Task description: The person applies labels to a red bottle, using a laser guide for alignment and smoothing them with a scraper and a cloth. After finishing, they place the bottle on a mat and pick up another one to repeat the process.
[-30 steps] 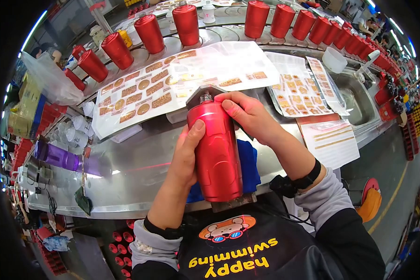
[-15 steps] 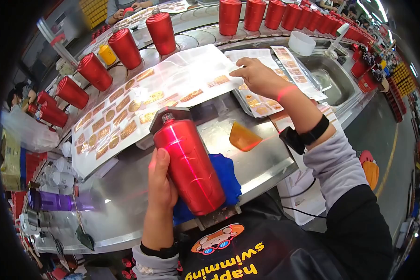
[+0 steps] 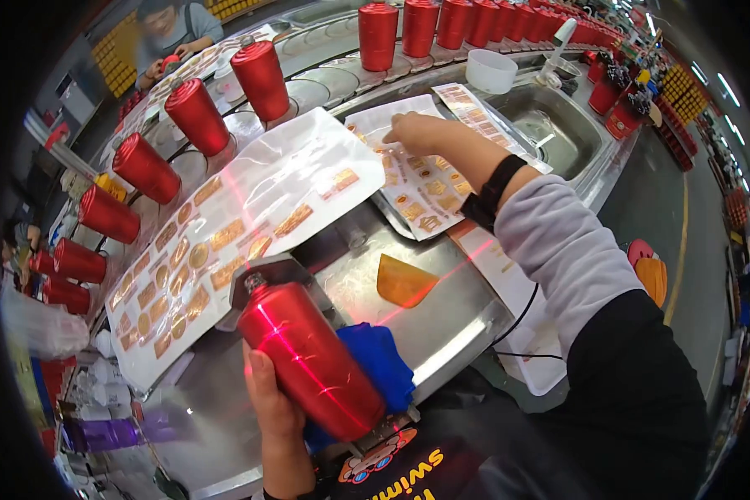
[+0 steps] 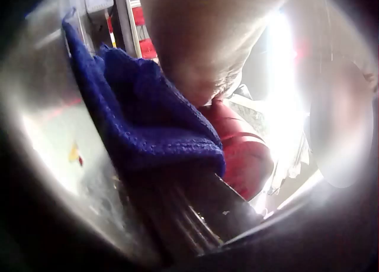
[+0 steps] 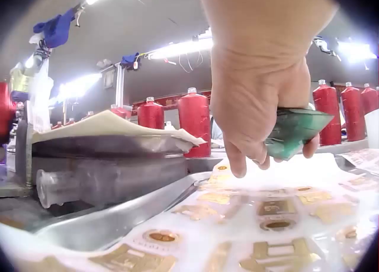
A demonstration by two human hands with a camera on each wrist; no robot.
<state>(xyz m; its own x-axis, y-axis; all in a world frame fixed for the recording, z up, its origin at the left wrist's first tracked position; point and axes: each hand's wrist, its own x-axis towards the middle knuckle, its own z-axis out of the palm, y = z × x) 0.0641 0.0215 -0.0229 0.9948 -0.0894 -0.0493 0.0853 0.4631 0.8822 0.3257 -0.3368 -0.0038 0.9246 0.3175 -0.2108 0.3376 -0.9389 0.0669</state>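
Note:
In the head view a red bottle (image 3: 312, 358) lies tilted on a metal holder, its threaded neck toward the far side, with red laser lines across it. My left hand (image 3: 275, 408) grips the bottle's left side, thumb along it; the other fingers are hidden beneath. A blue cloth (image 3: 379, 358) is tucked beside the bottle. My right hand (image 3: 425, 135) reaches over a sheet of gold stickers (image 3: 429, 187). In the right wrist view this hand holds a flat green translucent piece (image 5: 296, 133), fingertips pointing down close over the sheet.
A larger sticker sheet (image 3: 308, 162) spreads across the left middle. An amber scraper (image 3: 404, 282) lies on the steel table. Red bottles (image 3: 196, 117) line the conveyor behind. At right are a sink (image 3: 550, 125) and a white tub (image 3: 492, 71). Another person (image 3: 175, 37) sits across.
My right hand has left the bottle's neck and moved forward and right to the smaller sticker sheet. My left hand stays on the bottle. The head view has turned right.

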